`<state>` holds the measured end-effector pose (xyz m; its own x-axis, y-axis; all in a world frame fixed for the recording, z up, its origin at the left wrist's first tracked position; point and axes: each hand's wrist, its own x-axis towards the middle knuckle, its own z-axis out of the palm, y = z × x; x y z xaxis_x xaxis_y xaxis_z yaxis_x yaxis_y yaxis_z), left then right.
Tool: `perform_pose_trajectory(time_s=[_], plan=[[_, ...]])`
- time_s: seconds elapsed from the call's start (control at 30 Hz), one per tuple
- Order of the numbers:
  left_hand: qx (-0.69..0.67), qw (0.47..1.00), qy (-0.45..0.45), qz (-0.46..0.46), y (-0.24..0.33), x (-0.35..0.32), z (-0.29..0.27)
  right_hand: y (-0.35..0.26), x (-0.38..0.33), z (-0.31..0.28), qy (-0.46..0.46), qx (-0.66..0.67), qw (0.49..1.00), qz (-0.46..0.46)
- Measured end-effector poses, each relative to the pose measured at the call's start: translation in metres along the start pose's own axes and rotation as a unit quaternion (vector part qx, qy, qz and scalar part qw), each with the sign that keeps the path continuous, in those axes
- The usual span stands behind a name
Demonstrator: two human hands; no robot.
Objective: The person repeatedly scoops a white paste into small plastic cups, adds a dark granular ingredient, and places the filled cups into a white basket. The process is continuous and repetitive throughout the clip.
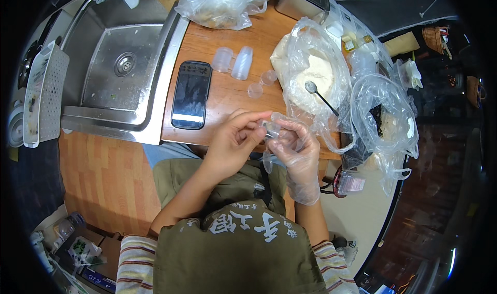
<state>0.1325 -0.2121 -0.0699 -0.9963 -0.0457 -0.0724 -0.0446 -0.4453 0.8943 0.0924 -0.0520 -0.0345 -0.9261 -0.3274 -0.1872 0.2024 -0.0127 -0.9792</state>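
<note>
Close to the counter's front edge, my bare left hand and my right hand, in a clear plastic glove, meet around a small clear plastic cup. Fingers of both hands pinch it, hiding much of its shape. A clear flap, perhaps its lid, hangs below. Beyond my hands lie two small round clear pieces, one a cup or lid. Farther back are a stack of clear cups and another cup group. A black spoon rests in white powder inside an open plastic bag.
A dark phone lies on the wooden counter, beside the steel sink on the left. At the back are a tied plastic bag and a metal container. Another open clear bag stands at right.
</note>
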Motion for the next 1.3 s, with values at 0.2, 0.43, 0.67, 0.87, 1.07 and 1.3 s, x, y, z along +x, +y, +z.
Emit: perform_pose_trajectory(time_s=[0.2, 0.43, 0.67, 0.87, 1.07, 1.3], plan=[[0.071, 0.996, -0.045, -0.036, 0.007, -0.003, -0.004, 0.008, 0.007, -0.006, -0.028, 0.004, 0.998, 0.060], [0.157, 0.983, -0.070, -0.066, 0.000, 0.001, -0.011, 0.015, 0.012, -0.011, -0.074, -0.043, 0.991, 0.104], [0.118, 0.988, -0.061, -0.082, -0.002, 0.001, -0.013, 0.012, 0.015, -0.017, -0.093, 0.004, 0.984, 0.153], [0.082, 0.990, -0.080, -0.080, -0.007, 0.003, -0.018, 0.009, 0.016, -0.015, -0.116, 0.030, 0.979, 0.164], [0.227, 0.971, -0.067, -0.027, -0.002, 0.002, -0.014, 0.023, 0.017, -0.014, -0.139, 0.030, 0.982, 0.123], [0.317, 0.946, -0.048, 0.049, 0.005, -0.003, -0.011, 0.028, 0.016, -0.014, -0.158, 0.019, 0.977, 0.142]])
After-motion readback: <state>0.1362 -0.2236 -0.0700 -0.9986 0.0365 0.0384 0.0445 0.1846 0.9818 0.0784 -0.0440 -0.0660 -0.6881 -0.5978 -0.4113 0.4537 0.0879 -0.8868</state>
